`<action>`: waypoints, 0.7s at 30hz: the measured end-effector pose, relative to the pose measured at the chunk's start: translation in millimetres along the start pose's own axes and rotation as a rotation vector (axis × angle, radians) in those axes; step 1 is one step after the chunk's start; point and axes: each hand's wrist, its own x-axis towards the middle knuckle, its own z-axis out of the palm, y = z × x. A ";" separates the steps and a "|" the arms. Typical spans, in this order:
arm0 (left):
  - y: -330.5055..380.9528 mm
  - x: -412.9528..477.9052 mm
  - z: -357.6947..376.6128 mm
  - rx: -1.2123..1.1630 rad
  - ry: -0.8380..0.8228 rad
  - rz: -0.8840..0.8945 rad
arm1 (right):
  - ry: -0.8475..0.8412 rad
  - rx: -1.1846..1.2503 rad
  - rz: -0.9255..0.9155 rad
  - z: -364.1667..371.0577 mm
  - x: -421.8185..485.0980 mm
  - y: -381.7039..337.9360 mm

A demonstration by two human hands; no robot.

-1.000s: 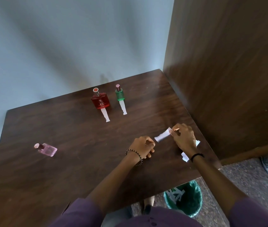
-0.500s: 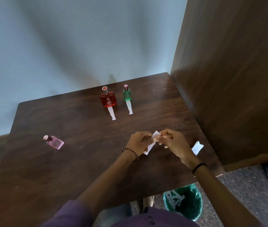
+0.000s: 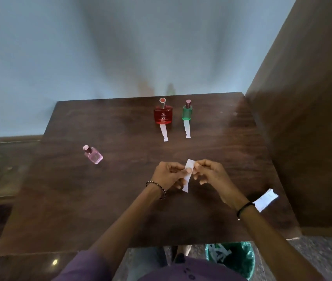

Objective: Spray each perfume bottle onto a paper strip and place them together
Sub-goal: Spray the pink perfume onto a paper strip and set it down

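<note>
Both hands hold a white paper strip (image 3: 187, 175) above the middle of the dark wooden table (image 3: 120, 199). My left hand (image 3: 168, 174) pinches it from the left and my right hand (image 3: 209, 175) pinches its upper end from the right. At the back stand a red perfume bottle (image 3: 162, 114) and a small green bottle (image 3: 187, 112), each with a paper strip (image 3: 164, 133) lying in front of it, the green one's strip (image 3: 187, 129) a little shorter. A pink bottle (image 3: 93, 155) stands alone on the left.
A sheet of white paper (image 3: 265, 199) lies near the table's right edge by my right wrist. A tall wooden panel (image 3: 313, 118) walls off the right side. A green waste bin (image 3: 234, 258) with paper scraps sits on the floor under the front edge.
My right hand lifted the strip from the right side and brought it to the middle, where my left hand took hold of it too. The strip now hangs nearly upright between both hands.
</note>
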 end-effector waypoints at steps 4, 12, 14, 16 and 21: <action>-10.1 0.7 -29.6 -0.093 0.111 -0.042 | -0.059 -0.091 -0.009 28.3 24.2 -9.2; -37.2 13.1 -103.0 -0.189 0.412 -0.095 | -0.185 -0.224 -0.039 110.3 80.9 -37.3; -43.1 17.1 -122.1 -0.219 0.458 -0.111 | -0.234 -0.269 -0.057 134.9 95.4 -45.4; -47.6 20.1 -139.2 -0.242 0.491 -0.134 | -0.262 -0.324 -0.095 158.6 107.8 -53.0; -61.6 25.8 -171.4 -0.194 0.539 -0.196 | -0.323 -0.544 -0.314 219.8 132.1 -68.2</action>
